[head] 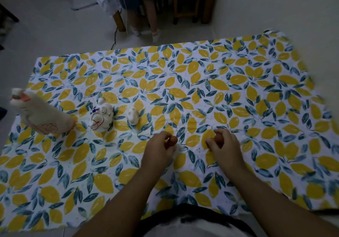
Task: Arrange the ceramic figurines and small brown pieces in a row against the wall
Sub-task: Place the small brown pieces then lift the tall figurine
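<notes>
Three white ceramic figurines stand in a line on the left of the lemon-print cloth (pixel 183 75): a tall one (pixel 40 114) at the far left, a round one with a red mark (pixel 101 116), and a small one (pixel 133 116). My left hand (pixel 159 149) is closed around a small brown piece (pixel 173 140) just right of the small figurine. My right hand (pixel 223 145) grips a second brown piece (pixel 218 138) a little further right. Both hands rest low on the cloth, and the fingers hide most of each piece.
The cloth lies on a pale tiled floor. Beyond its far edge a person's legs in white socks (pixel 146 29) stand next to a table leg (pixel 119 22), a black cable (pixel 114 38) and wooden furniture (pixel 190 0).
</notes>
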Tool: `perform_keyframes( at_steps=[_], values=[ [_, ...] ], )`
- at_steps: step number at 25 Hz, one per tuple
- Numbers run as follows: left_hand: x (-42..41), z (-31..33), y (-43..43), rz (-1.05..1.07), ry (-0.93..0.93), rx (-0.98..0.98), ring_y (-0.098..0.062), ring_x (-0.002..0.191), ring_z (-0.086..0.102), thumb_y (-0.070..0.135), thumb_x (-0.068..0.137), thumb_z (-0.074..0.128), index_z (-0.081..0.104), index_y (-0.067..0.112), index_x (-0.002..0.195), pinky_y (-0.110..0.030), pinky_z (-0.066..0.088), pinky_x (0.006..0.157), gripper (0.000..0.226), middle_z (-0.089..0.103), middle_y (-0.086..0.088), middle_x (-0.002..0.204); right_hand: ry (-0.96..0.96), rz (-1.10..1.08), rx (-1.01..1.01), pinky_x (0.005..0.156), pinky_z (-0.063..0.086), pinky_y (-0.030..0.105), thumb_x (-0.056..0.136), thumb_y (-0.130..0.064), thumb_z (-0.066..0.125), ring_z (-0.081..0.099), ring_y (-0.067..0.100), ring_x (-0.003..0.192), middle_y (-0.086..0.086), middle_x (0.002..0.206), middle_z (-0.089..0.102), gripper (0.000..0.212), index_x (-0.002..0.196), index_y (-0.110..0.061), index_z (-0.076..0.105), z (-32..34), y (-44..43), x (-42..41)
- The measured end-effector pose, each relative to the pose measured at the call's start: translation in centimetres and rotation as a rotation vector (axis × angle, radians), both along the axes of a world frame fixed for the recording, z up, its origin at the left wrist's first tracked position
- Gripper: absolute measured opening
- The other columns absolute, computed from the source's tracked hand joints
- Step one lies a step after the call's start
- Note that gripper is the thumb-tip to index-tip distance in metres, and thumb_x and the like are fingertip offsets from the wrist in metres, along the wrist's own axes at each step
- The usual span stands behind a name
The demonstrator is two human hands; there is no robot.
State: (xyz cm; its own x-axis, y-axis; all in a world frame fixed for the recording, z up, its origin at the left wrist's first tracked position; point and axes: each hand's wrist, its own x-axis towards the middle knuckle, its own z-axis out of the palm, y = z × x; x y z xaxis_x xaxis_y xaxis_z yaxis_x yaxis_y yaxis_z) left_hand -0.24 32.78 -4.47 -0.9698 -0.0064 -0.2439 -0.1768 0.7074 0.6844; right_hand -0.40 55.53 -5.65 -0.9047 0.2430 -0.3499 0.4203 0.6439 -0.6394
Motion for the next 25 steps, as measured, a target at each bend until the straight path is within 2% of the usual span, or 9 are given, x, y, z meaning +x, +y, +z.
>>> perform_keyframes(
  at_steps=[3,6,7,9,11,13,17,23,25],
  values=[
    [-0.9,-0.1,0.5,0.084,0.013,0.133,-0.021,0.094,0.066,0.02,0.09,0.076,0.058,0.023,0.111,-0.045,0.057,0.078,0.028,0.067,-0.003,0.107,0.069,0.115,-0.171,0.1,0.051,0.043,0.095,-0.02,0.071,0.053,0.024,0.122,0.004,0.138,0.051,0.053,0.141,-0.031,0.048,0.3,-1.3,-0.9],
    [-3.2,0.0,0.3,0.14,0.041,0.19,-0.02,0.093,0.068,0.015,0.085,0.08,0.06,0.018,0.123,-0.044,0.059,0.081,0.042,0.067,-0.005,0.107,0.113,0.204,-0.215,0.103,0.052,0.043,0.092,-0.011,0.072,0.054,0.024,0.124,0.005,0.136,0.054,0.051,0.138,-0.024,0.055,0.5,-3.1,-3.2],
    [-4.0,0.0,0.2,0.15,0.063,0.191,-0.023,0.096,0.067,0.012,0.084,0.081,0.062,0.014,0.124,-0.043,0.06,0.082,0.045,0.067,-0.008,0.108,0.14,0.231,-0.208,0.101,0.053,0.044,0.091,-0.009,0.073,0.056,0.025,0.122,0.007,0.133,0.056,0.045,0.133,-0.02,0.06,0.6,-3.7,-4.3],
    [-5.8,-0.3,0.0,0.149,0.128,0.181,-0.021,0.096,0.062,0.007,0.08,0.083,0.067,0.01,0.112,-0.039,0.06,0.078,0.036,0.064,-0.006,0.105,0.187,0.287,-0.186,0.099,0.053,0.047,0.089,-0.007,0.074,0.059,0.026,0.118,0.009,0.126,0.062,0.038,0.126,-0.014,0.066,0.7,-4.6,-6.8],
    [-7.5,-0.6,-0.3,0.155,0.15,0.18,-0.02,0.092,0.062,0.007,0.078,0.084,0.066,0.009,0.103,-0.037,0.06,0.075,0.031,0.065,-0.006,0.101,0.182,0.324,-0.181,0.101,0.052,0.048,0.09,-0.004,0.071,0.058,0.029,0.122,0.011,0.131,0.064,0.043,0.132,-0.014,0.065,0.6,-5.4,-9.1],
    [-8.9,-1.1,-0.6,0.175,0.135,0.185,-0.022,0.092,0.065,0.011,0.077,0.086,0.065,0.01,0.104,-0.041,0.06,0.076,0.034,0.068,-0.008,0.101,0.166,0.324,-0.199,0.104,0.051,0.047,0.092,-0.001,0.066,0.056,0.031,0.127,0.013,0.137,0.061,0.048,0.137,-0.016,0.061,0.2,-5.8,-10.5],
    [-9.9,-2.0,-0.9,0.173,0.137,0.193,-0.017,0.092,0.066,0.017,0.077,0.086,0.064,0.015,0.106,-0.044,0.059,0.076,0.037,0.068,0.0,0.099,0.162,0.319,-0.21,0.101,0.054,0.047,0.093,0.0,0.065,0.06,0.025,0.121,0.008,0.132,0.064,0.046,0.133,-0.022,0.062,-1.0,-5.8,-11.5],
    [-9.2,-3.1,-1.0,0.192,0.181,0.208,-0.005,0.086,0.063,0.01,0.081,0.083,0.063,0.016,0.102,-0.04,0.059,0.073,0.03,0.068,-0.001,0.095,0.155,0.286,-0.198,0.093,0.058,0.043,0.09,-0.005,0.072,0.063,0.02,0.109,0.007,0.127,0.066,0.046,0.13,-0.027,0.062,-1.4,-6.5,-11.5],
    [-9.3,-3.0,-1.0,0.189,0.175,0.222,0.001,0.084,0.063,0.009,0.082,0.081,0.063,0.016,0.101,-0.04,0.06,0.073,0.027,0.068,-0.001,0.094,0.147,0.309,-0.175,0.092,0.057,0.047,0.091,-0.001,0.068,0.064,0.026,0.111,0.01,0.124,0.068,0.045,0.13,-0.023,0.064,-1.3,-6.3,-11.8]
  ],
)
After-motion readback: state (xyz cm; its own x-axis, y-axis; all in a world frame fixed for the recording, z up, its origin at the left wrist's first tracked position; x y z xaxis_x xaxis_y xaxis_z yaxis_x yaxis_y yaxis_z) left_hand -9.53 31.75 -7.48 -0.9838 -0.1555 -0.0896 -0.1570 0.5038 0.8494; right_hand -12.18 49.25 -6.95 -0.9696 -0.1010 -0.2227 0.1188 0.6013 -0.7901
